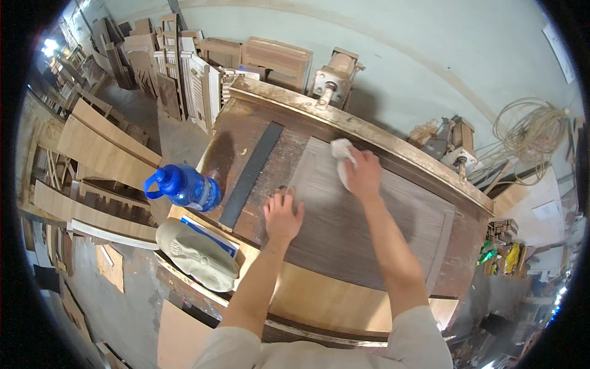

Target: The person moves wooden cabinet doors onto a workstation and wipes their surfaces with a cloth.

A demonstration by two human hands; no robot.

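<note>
A grey wood-grain panel (350, 227) with a raised frame border lies flat on the brown workbench (252, 138). My right hand (364, 173) is closed on a white cloth (342, 161), pressed against the panel near its far left corner. Fingers apart, my left hand (283, 214) rests at the panel's left edge and holds nothing. Left of it a dark grey flat strip (251, 178) lies on the bench.
A blue water jug (184, 187) and a pale cap (195, 255) sit at the bench's left side. Along the far edge runs a metal beam (369, 144) with clamp cylinders (332, 83) behind it. Wooden panels (110, 147) lean and lie at left; coiled hose (531, 132) hangs right.
</note>
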